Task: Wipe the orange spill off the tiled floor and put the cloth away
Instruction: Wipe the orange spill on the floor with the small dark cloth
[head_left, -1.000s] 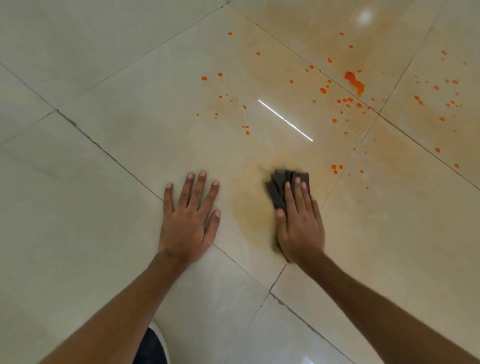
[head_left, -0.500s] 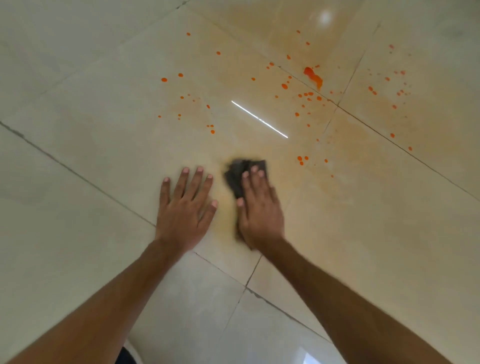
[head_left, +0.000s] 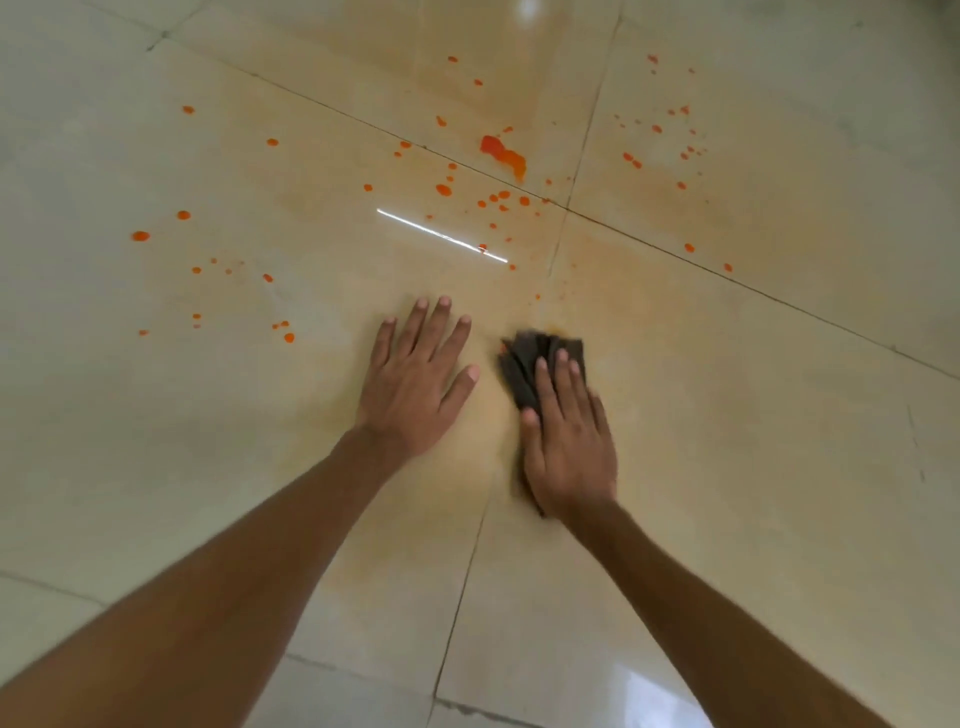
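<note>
A dark folded cloth (head_left: 524, 358) lies flat on the glossy cream tiled floor (head_left: 753, 415). My right hand (head_left: 569, 441) presses down on it, fingers spread over its top, and most of the cloth is hidden under the palm. My left hand (head_left: 415, 382) rests flat on the floor just left of the cloth, fingers apart, holding nothing. The orange spill shows as a thick blob (head_left: 503, 153) farther ahead, with scattered drops (head_left: 208, 270) to the left and more drops (head_left: 660, 150) to the right. A pale orange smear surrounds both hands.
Dark grout lines (head_left: 561, 228) cross just ahead of the cloth. A bright streak of reflected light (head_left: 441, 236) lies on the tile ahead of my left hand. Another reflection (head_left: 654, 691) glints at the bottom right.
My right hand slid the cloth left toward the left hand, then back to the right. The view shifted, so the spill now sits more central. My left hand stayed planted.
</note>
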